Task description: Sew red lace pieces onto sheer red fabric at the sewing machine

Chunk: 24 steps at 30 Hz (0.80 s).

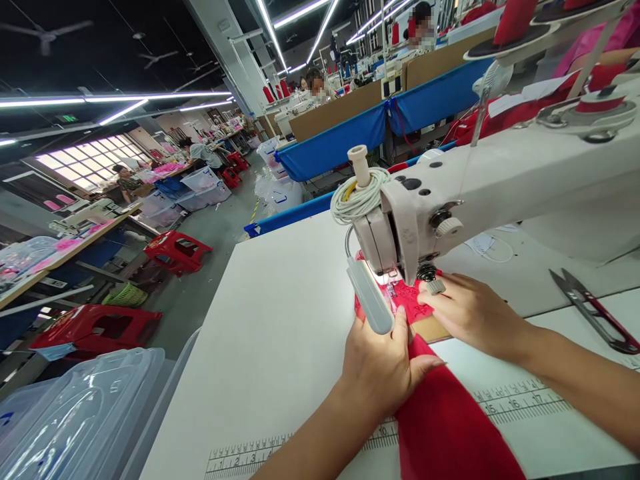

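Red fabric (445, 413) runs from the table's near edge up to the sewing machine (400, 233), where a lacy red part (413, 300) lies under the lit presser foot (391, 289). My left hand (377, 357) grips the fabric just left of the foot, its thumb stretched across the red cloth. A grey lamp (371, 297) hides some of its fingers. On the other side, my right hand (470, 310) has its fingers bent at the lace edge, fingertips partly behind a tension knob (436, 287). A tan plate (431, 329) shows between the hands.
Black-and-red thread snips (595, 310) lie right of my right arm. A printed ruler (520, 399) crosses the white table (260, 333). Clear plastic bins (95, 407) and red stools (177, 252) stand at left. Coiled cable (357, 197) hangs on the machine head. People work farther back.
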### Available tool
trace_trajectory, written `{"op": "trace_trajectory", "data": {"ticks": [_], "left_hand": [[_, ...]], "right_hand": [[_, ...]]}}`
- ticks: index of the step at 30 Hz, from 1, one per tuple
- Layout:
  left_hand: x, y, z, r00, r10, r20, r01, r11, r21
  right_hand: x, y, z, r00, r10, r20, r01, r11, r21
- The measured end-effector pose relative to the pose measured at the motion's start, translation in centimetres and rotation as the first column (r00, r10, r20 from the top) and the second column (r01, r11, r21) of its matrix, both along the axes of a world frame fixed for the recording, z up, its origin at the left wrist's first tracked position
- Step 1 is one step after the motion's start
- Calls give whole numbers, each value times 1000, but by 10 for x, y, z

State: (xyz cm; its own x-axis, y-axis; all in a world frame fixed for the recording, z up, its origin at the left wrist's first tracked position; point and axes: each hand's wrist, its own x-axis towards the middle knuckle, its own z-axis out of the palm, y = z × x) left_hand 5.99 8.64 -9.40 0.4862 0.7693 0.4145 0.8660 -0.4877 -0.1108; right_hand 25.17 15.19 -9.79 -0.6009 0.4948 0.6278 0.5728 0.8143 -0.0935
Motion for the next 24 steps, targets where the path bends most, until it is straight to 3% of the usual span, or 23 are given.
{"op": "trace_trajectory", "data": {"ticks": [9, 14, 16, 20, 24], "left_hand": [[-3, -4, 2, 999, 36, -25, -36, 999, -4], [3, -7, 7, 1000, -7, 24, 6, 997, 79], [6, -8, 8, 999, -15, 38, 11, 995, 101], [9, -8, 11, 998, -28, 48, 22, 993, 118], [7, -9, 11, 999, -25, 35, 21, 994, 111]], "right_hand": [[1, 0, 1, 1000, -12, 14, 12, 1000, -4], [3, -9, 6, 997, -82, -13, 83, 992, 90], [2, -14, 8, 999, -40, -31, 43, 993, 108], [-1, -17, 7, 987, 163, 10, -163, 986, 45], [-2, -14, 3, 983, 186, 15, -185, 983, -12]]}}
